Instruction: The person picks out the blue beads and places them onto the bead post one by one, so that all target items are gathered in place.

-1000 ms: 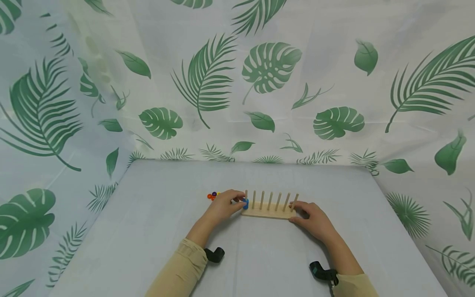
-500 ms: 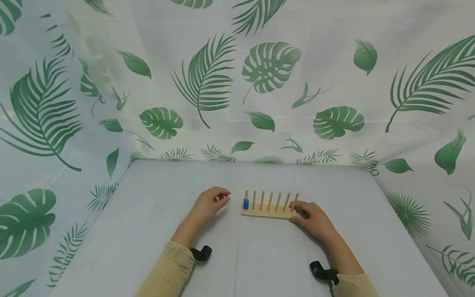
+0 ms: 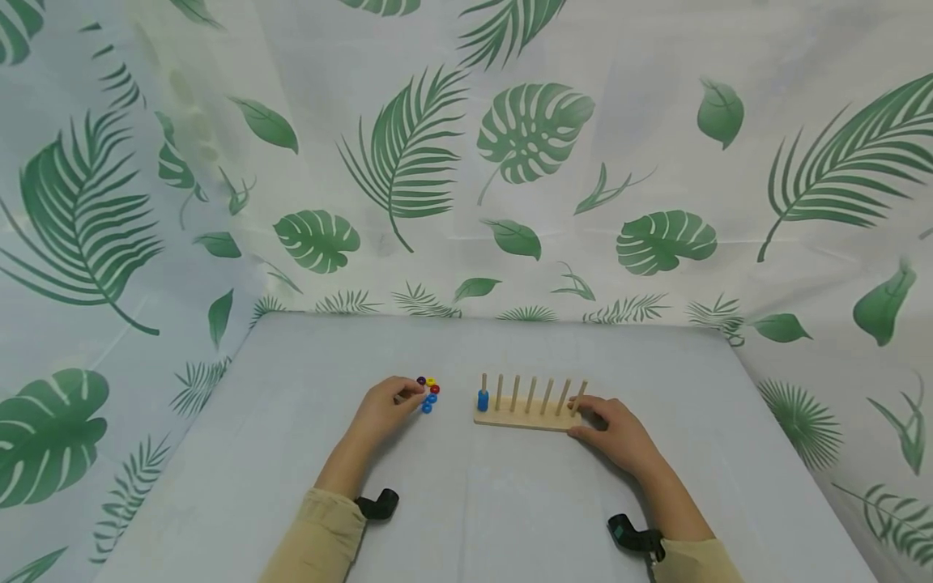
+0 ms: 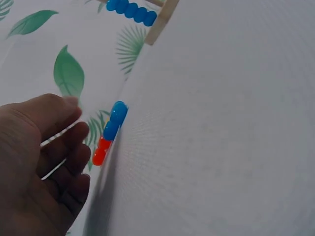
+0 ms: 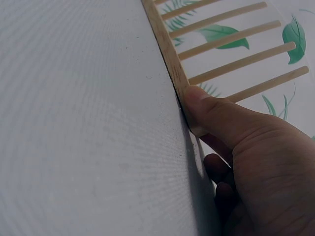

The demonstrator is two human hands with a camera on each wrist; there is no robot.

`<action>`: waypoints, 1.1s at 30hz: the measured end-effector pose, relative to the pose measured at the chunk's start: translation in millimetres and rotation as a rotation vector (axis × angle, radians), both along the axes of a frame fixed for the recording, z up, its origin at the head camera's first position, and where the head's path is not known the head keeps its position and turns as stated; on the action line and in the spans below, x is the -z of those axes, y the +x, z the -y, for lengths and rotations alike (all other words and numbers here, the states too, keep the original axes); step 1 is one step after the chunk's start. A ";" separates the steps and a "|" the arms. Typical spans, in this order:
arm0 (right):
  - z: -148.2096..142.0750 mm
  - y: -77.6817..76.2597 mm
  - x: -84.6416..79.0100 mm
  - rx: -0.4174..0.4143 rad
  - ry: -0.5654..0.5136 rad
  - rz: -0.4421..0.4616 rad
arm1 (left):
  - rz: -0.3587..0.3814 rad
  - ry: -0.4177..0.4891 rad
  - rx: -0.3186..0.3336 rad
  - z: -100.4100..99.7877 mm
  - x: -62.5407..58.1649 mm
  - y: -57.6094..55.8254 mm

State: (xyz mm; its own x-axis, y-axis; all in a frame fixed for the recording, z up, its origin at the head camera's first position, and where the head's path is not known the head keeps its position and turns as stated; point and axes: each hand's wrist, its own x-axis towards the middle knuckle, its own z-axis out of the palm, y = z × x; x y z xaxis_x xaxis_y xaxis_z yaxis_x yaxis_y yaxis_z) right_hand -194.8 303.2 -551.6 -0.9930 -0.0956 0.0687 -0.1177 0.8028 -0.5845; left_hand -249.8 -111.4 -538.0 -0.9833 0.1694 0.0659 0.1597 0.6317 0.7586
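Note:
A wooden peg board [image 3: 525,417] with a row of upright pegs stands on the table. Its leftmost peg carries a stack of blue beads [image 3: 483,400], which show as several in the left wrist view. My right hand [image 3: 615,433] grips the board's right end, thumb [image 5: 197,96] on the base edge. To the left of the board, a small cluster of loose beads lies on the table: two blue beads [image 3: 427,408], a red bead [image 3: 435,389], a yellow bead [image 3: 431,381] and a dark purple bead [image 3: 421,380]. Beside them hovers my left hand [image 3: 386,405], fingers loosely bent, nothing between thumb and fingers.
White cloth covers the table [image 3: 328,348]. Behind it hangs a white curtain [image 3: 437,275] printed with green leaves. A black wrist camera [image 3: 379,505] is strapped to the left wrist, another black camera [image 3: 632,534] to the right.
My left hand has let go of the blue beads on the leftmost peg and moved left to the loose beads, which now show beside its fingertips. The right hand and board stay put.

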 end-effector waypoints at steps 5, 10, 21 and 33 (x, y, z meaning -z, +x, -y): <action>-0.1 0.1 -0.7 0.003 -0.005 0.005 | 0.001 -0.044 0.013 5.4 7.1 3.8; -0.2 -0.1 0.1 0.004 -0.004 0.014 | -0.031 -0.076 0.037 7.9 12.0 5.0; 0.1 -0.5 -0.7 0.005 -0.007 0.013 | -0.075 -0.109 0.086 7.9 17.8 5.5; -0.8 -1.9 0.1 0.003 -0.006 0.012 | -0.092 -0.157 0.104 7.2 20.6 5.7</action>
